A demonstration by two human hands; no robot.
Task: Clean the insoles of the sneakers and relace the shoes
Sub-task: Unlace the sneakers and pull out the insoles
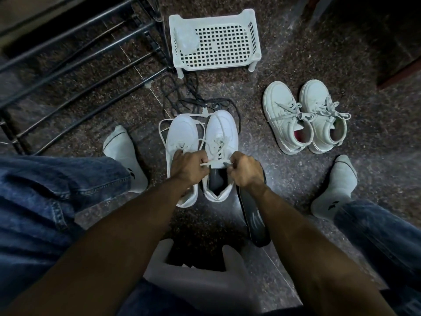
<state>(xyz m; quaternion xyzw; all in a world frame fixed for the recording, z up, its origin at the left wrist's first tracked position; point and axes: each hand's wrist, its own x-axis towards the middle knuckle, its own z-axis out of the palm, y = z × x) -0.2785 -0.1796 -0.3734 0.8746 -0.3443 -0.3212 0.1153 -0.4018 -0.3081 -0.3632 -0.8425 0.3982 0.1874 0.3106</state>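
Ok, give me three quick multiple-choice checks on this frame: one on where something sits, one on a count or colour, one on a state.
1. Where does the loose dark insole lie?
A. In the white basket
B. On the floor beside the white sneaker being laced, under the right forearm
C. On the black rack

2. How many sneakers are in view?
A. Two
B. Three
C. Four

3. What are the hands doing?
A. Both pinch the white lace over the sneaker
B. Both lie flat on the knees
C. One holds a brush

Answers:
1 B: the insole lies on the floor right of the sneaker being laced.
2 C: that sneaker with its partner, plus a laced pair further right.
3 A: the left hand and right hand each grip the white lace, stretched between them.
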